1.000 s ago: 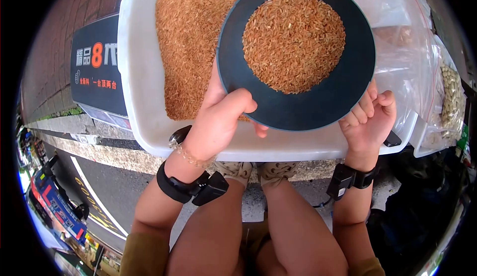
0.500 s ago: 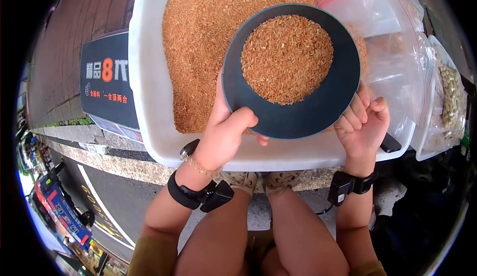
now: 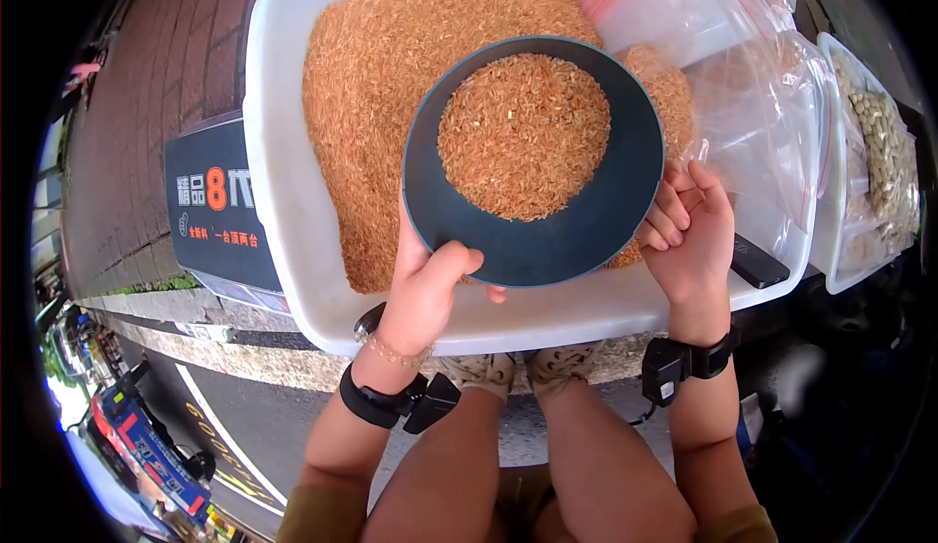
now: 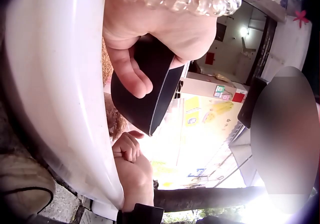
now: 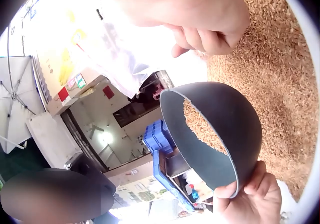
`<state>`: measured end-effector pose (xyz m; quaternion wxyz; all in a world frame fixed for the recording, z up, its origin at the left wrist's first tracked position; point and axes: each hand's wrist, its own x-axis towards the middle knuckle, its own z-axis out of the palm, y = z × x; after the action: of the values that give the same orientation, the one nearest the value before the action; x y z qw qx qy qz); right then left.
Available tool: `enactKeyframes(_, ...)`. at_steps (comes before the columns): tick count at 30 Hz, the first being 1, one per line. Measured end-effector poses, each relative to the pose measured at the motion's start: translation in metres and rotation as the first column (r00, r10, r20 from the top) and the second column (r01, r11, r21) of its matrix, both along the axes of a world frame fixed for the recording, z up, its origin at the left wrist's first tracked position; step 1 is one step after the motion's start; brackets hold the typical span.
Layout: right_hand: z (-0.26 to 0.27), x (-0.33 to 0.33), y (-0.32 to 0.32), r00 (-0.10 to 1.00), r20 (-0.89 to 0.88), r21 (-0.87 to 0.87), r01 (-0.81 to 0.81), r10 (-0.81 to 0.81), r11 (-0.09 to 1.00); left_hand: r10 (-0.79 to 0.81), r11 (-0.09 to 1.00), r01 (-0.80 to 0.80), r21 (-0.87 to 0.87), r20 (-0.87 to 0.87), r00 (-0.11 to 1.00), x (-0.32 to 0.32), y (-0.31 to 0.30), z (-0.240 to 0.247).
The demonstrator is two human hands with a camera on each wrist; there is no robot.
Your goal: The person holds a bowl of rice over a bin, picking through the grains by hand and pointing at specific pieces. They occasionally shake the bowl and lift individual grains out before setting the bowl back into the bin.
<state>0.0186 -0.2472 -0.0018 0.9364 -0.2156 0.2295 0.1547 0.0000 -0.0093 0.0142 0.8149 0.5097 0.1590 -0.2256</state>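
Note:
My left hand [image 3: 425, 294] grips the near left side of a dark round bowl [image 3: 547, 250], its thumb over the rim and its fingers underneath. Reddish-brown rice grains [image 3: 523, 137] lie heaped inside, toward the far side of the bowl. Beside the bowl's right rim is my right hand [image 3: 696, 245], palm up and fingers loosely curled, holding nothing. The right wrist view shows a gap between this hand [image 5: 200, 19] and the bowl [image 5: 230, 119]. Below both is a white plastic tub [image 3: 469, 338] with a large mound of the same rice [image 3: 362, 93].
Clear plastic bags [image 3: 752, 132] lie over the tub's right side. A dark flat object [image 3: 759, 262] sits at its near right corner. Farther right stands a white tray [image 3: 831, 191] of bagged pale beans or nuts. A black printed box [image 3: 223, 211] adjoins the tub's left side.
The bowl has moved left over the tub and lower, still in my left hand. My right hand has moved along beside it. The head view has shifted slightly.

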Motion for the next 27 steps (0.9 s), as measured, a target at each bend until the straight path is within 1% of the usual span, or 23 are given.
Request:
enactKeyframes(1,-0.001,0.000,0.000,0.999,0.008,-0.019,-0.033,0.033,0.999,0.000,1.000,0.000,0.007,-0.017,1.000,0.000,0.000,0.000)
enactKeyframes(2,-0.001,0.000,0.000,0.999,0.011,-0.016,-0.030,0.030,0.999,0.002,1.000,-0.002,0.015,-0.034,0.999,0.001,0.000,0.001)
enactKeyframes(4,-0.002,0.000,0.001,0.999,-0.051,-0.082,-0.002,-0.002,0.997,0.011,1.000,-0.010,0.021,-0.033,0.999,0.002,-0.001,0.002)
enactKeyframes(5,-0.003,0.000,0.002,0.999,-0.049,-0.076,-0.001,-0.002,0.997,0.021,0.999,-0.020,0.024,-0.036,0.999,0.002,-0.001,0.002)
enactKeyframes(7,-0.005,0.001,0.003,0.983,-0.151,-0.156,0.082,-0.106,0.984,0.019,0.999,-0.017,0.037,-0.037,0.999,0.002,-0.001,0.001)
enactKeyframes(8,-0.006,0.001,0.004,0.983,-0.151,-0.151,0.081,-0.104,0.985,0.017,0.999,-0.015,0.042,-0.038,0.999,0.002,-0.001,0.001)
enactKeyframes(10,-0.008,0.000,0.004,0.963,-0.209,-0.046,0.163,-0.169,0.986,0.004,0.999,-0.002,0.036,-0.037,0.999,0.002,0.001,0.000)
enactKeyframes(13,-0.007,0.001,0.003,0.960,-0.219,-0.003,0.181,-0.177,0.983,0.007,1.000,-0.006,0.030,-0.039,0.999,0.002,0.000,0.000)
enactKeyframes(15,-0.003,0.002,0.006,0.965,-0.208,-0.009,0.163,-0.161,0.987,0.027,0.999,-0.026,0.037,-0.041,0.999,0.002,0.000,0.000)
enactKeyframes(17,-0.003,0.003,0.007,0.970,-0.196,-0.013,0.142,-0.142,0.990,0.013,1.000,-0.012,0.018,-0.041,0.999,0.002,0.001,0.000)
enactKeyframes(19,-0.004,0.002,0.006,0.999,-0.053,0.020,-0.007,0.008,1.000,0.015,1.000,-0.014,0.017,-0.030,0.999,0.003,0.001,0.001)
enactKeyframes(20,-0.003,0.002,0.008,0.999,-0.054,0.022,-0.009,0.010,1.000,0.013,1.000,-0.013,0.011,-0.018,1.000,0.003,0.001,0.001)
enactKeyframes(22,0.003,0.003,0.012,0.995,-0.062,-0.126,-0.084,0.076,0.988,0.014,1.000,-0.014,0.004,-0.021,1.000,0.003,0.001,0.001)
enactKeyframes(23,0.006,0.003,0.015,0.995,-0.063,-0.127,-0.085,0.077,0.988,0.013,1.000,-0.013,-0.004,-0.024,1.000,0.003,0.001,0.001)
enactKeyframes(25,0.012,0.003,0.022,0.993,-0.029,-0.295,-0.119,0.116,0.948,0.017,1.000,-0.017,-0.008,-0.021,1.000,0.002,0.001,0.001)
enactKeyframes(26,0.014,0.002,0.026,0.993,-0.030,-0.294,-0.120,0.117,0.948,0.021,1.000,-0.021,-0.012,-0.017,1.000,0.002,0.001,0.001)
enactKeyframes(27,0.017,0.002,0.031,0.995,-0.041,-0.387,-0.100,0.091,0.917,0.022,1.000,-0.022,-0.011,-0.018,1.000,0.002,0.001,0.001)
